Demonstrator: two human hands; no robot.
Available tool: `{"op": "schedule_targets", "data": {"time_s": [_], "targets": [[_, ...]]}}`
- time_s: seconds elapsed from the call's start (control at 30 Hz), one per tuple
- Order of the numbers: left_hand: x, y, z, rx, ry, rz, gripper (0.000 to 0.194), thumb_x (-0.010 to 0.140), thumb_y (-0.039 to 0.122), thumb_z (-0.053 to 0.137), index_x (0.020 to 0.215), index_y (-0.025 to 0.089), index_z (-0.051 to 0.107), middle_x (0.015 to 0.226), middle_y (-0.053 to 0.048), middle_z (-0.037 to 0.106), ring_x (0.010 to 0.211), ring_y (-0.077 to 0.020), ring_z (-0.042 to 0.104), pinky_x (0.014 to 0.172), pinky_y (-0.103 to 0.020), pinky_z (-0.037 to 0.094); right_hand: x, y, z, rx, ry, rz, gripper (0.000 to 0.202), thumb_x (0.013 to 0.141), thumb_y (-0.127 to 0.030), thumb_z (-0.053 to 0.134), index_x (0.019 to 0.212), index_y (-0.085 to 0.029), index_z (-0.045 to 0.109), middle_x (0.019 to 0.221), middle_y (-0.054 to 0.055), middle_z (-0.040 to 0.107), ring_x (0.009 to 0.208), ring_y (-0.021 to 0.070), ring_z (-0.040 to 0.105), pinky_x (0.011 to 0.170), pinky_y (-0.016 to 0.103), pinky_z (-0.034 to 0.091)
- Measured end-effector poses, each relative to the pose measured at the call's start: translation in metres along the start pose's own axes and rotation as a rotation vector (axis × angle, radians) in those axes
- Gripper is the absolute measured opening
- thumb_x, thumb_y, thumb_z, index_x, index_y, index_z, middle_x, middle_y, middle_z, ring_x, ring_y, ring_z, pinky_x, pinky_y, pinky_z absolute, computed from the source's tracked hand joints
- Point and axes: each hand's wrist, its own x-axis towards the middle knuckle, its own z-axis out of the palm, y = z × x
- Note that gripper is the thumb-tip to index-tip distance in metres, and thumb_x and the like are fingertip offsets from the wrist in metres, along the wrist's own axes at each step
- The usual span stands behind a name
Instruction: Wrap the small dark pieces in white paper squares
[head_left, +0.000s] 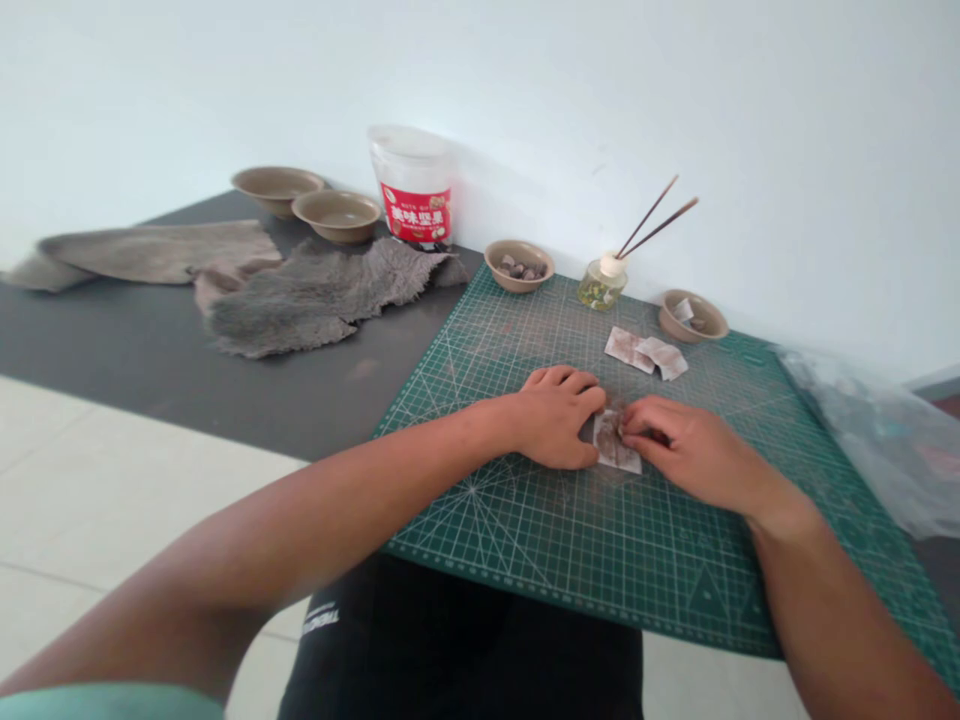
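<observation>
A small white square smeared with brown lies on the green cutting mat. My left hand rests on the mat with its fingers apart, thumb and a fingertip at the square's left edge. Over the square's right side, my right hand has its fingertips pinched together; whatever they hold is too small to make out. Farther back on the mat lie more brown-stained white pieces, partly overlapping.
Behind are a bowl of dark lumps, a diffuser bottle with two sticks and a bowl with white scraps. Grey cloth, two bowls and a red-labelled tub stand left. Clear plastic lies right.
</observation>
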Motion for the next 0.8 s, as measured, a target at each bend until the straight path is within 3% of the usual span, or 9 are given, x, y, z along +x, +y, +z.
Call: {"op": "schedule_targets", "data": {"time_s": [0.1, 0.27, 0.47, 0.63, 0.8], "targets": [[0.000, 0.000, 0.000, -0.005, -0.005, 0.011, 0.049, 0.084, 0.055, 0.054, 0.120, 0.022, 0.050, 0.153, -0.010, 0.039, 0.142, -0.0352, 0.029, 0.114, -0.052, 0.027, -0.002, -0.003, -0.002, 0.057, -0.119, -0.086, 0.011, 0.095, -0.023, 0.056, 0.088, -0.024, 0.064, 0.100, 0.002, 0.069, 0.089, 0.0188, 0.065, 0.078, 0.033, 0.051], [0.001, 0.000, 0.002, -0.005, 0.011, 0.007, 0.052, 0.083, 0.052, 0.055, 0.125, 0.021, 0.049, 0.152, -0.012, 0.039, 0.141, -0.0370, 0.030, 0.113, -0.055, 0.028, 0.000, 0.003, 0.000, -0.048, 0.065, 0.007, 0.010, 0.096, -0.022, 0.054, 0.096, -0.024, 0.064, 0.102, 0.004, 0.068, 0.092, 0.0211, 0.064, 0.084, 0.038, 0.050], [0.001, 0.000, 0.003, 0.001, 0.002, 0.006, 0.052, 0.083, 0.055, 0.054, 0.123, 0.023, 0.049, 0.153, -0.010, 0.038, 0.142, -0.0356, 0.028, 0.113, -0.053, 0.028, -0.001, 0.003, -0.001, 0.052, -0.067, -0.104, 0.013, 0.096, -0.021, 0.055, 0.087, -0.024, 0.064, 0.098, 0.003, 0.068, 0.089, 0.0188, 0.064, 0.079, 0.033, 0.051], [0.002, -0.001, 0.003, 0.005, 0.005, 0.001, 0.053, 0.083, 0.054, 0.053, 0.126, 0.023, 0.048, 0.152, -0.010, 0.039, 0.141, -0.0352, 0.029, 0.113, -0.052, 0.028, 0.002, 0.007, -0.002, -0.019, 0.070, -0.005, 0.006, 0.094, -0.022, 0.058, 0.092, -0.023, 0.064, 0.097, 0.003, 0.067, 0.087, 0.0200, 0.064, 0.080, 0.036, 0.049], [0.001, -0.001, 0.003, -0.006, -0.008, 0.008, 0.053, 0.083, 0.055, 0.054, 0.124, 0.022, 0.049, 0.153, -0.010, 0.038, 0.142, -0.0368, 0.027, 0.113, -0.054, 0.027, 0.000, 0.003, -0.006, 0.089, -0.119, -0.094, 0.010, 0.094, -0.023, 0.058, 0.087, -0.023, 0.064, 0.096, 0.002, 0.068, 0.088, 0.0186, 0.064, 0.080, 0.033, 0.049]]}}
